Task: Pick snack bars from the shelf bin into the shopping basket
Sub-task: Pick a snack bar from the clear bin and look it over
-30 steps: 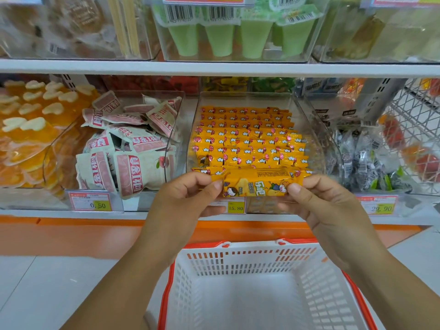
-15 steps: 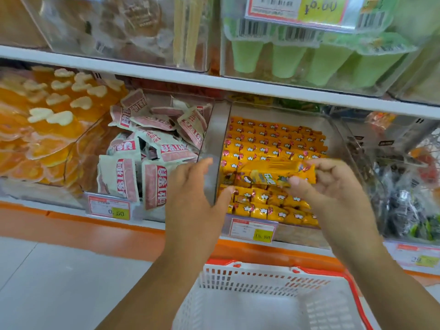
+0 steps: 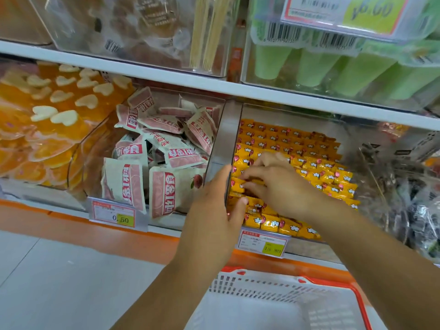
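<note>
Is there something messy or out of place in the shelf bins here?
The pink-and-white packets lie in a jumbled heap, tilted every way, while the yellow snack bars beside them sit in neat rows. Nothing looks spilled or torn.

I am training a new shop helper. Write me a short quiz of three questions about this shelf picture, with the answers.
1. True or false: the right hand is on the yellow snack bars.
2. Which goods lie just left of the bars? A) pink-and-white packets B) glass bottles C) canned drinks
3. Fill in: the rim of the shopping basket is ___.
Key: 1 true; 2 A; 3 red.
</note>
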A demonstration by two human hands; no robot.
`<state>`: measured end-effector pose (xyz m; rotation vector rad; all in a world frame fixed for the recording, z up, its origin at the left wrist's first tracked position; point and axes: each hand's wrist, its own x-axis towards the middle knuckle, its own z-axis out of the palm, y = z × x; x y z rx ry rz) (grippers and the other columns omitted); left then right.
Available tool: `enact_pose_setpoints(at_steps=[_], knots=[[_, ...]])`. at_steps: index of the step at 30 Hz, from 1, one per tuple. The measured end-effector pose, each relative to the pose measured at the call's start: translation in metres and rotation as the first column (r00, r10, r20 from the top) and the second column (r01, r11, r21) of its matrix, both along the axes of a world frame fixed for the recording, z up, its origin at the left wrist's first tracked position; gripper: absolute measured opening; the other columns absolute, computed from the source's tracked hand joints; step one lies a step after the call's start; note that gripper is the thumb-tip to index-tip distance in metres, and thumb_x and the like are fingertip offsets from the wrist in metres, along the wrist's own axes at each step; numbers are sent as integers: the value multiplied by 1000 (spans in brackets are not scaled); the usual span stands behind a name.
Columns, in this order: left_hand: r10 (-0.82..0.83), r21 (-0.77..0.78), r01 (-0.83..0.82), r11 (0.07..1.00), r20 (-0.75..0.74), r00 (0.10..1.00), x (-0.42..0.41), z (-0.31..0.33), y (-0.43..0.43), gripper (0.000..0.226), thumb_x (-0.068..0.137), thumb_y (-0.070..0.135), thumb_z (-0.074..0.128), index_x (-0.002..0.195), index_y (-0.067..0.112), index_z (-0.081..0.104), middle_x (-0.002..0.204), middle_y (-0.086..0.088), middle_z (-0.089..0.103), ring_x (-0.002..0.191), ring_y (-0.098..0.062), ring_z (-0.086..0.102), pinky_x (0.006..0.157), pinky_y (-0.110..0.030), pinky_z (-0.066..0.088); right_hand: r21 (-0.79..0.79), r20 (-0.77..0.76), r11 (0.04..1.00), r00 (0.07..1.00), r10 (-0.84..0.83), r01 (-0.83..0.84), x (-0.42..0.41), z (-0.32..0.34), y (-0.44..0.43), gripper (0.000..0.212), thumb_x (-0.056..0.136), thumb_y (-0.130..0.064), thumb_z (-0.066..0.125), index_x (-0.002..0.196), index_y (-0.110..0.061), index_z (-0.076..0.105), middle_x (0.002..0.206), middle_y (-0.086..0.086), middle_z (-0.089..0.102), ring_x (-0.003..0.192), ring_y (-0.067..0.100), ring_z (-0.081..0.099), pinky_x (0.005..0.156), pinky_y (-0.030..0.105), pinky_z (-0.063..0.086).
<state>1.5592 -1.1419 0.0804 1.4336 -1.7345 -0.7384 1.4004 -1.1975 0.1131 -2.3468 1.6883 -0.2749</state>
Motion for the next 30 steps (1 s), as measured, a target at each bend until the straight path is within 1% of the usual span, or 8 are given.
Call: enact_pose_setpoints(at_steps=[5, 9, 14, 20, 23, 26, 28, 30], knots=[[-71, -35, 74, 997, 80, 994, -5, 1, -2, 66, 100, 34, 49, 151, 50, 10, 150, 20, 34, 128, 5, 38, 95, -12, 38, -35, 152, 989, 979, -137, 144, -18, 4, 2, 13, 94, -30, 62, 104, -28, 70, 96, -9, 50, 90, 4, 43, 68, 9, 31], [-91, 27, 87, 996, 276, 957, -6, -5, -4, 51, 102, 46, 30, 152, 41, 23, 163, 9, 12, 142, -9, 31, 106, -27, 42, -3, 43, 996, 995, -88, 88, -16, -6, 4, 24, 91, -37, 65, 111, -25, 70, 98, -9, 49, 92, 6, 48, 68, 13, 32], [-107, 90, 80, 993, 354, 929, -10, -6, -3, 52, 102, 46, 21, 152, 33, 29, 158, 6, 23, 135, -11, 41, 102, -31, 48, -108, 78, 987, 991, -107, 116, -16, 2, 9, 11, 94, -34, 61, 92, -27, 70, 92, -14, 55, 85, 6, 52, 69, 22, 39], [-121, 110, 89, 990, 335, 934, -9, -7, -2, 50, 103, 45, 25, 152, 32, 31, 156, 5, 27, 136, -13, 40, 104, -35, 47, -253, 368, 941, 922, -121, 224, -21, 30, 39, 9, 94, -34, 58, 94, -31, 67, 94, -14, 67, 80, 9, 64, 72, 39, 55], [-112, 94, 87, 992, 305, 946, -11, 1, 7, 58, 100, 53, 29, 154, 36, 20, 162, 7, 14, 147, -13, 21, 114, -32, 33, -225, 634, 915, 763, -124, 335, -29, 42, 65, 8, 94, -23, 62, 91, -31, 65, 84, -10, 71, 78, 8, 69, 74, 37, 57], [-43, -106, 71, 992, 245, 969, -18, 15, 22, 65, 97, 65, 25, 155, 36, 17, 163, 12, 7, 149, -8, 6, 118, -25, 14, -79, 831, 931, 539, -136, 357, -38, 46, 101, 20, 92, -13, 62, 82, -30, 64, 84, -5, 73, 78, 12, 71, 73, 31, 59], [-76, -188, 113, 976, 192, 978, -24, 22, 32, 61, 96, 64, 27, 151, 37, 28, 156, 21, 21, 143, 2, 14, 113, -10, 7, 19, 925, 934, 347, -151, 357, -45, 45, 125, 13, 86, -16, 61, 80, -26, 66, 84, 1, 73, 79, 18, 72, 71, 27, 59], [-184, -86, 188, 978, 51, 982, -31, 29, 42, 42, 97, 57, 39, 139, 51, 34, 137, 36, 35, 125, 14, 35, 100, 3, 22, 114, 961, 923, 193, -196, 367, -53, 41, 144, 9, 82, -19, 59, 80, -22, 68, 82, 5, 75, 78, 24, 73, 71, 28, 60]])
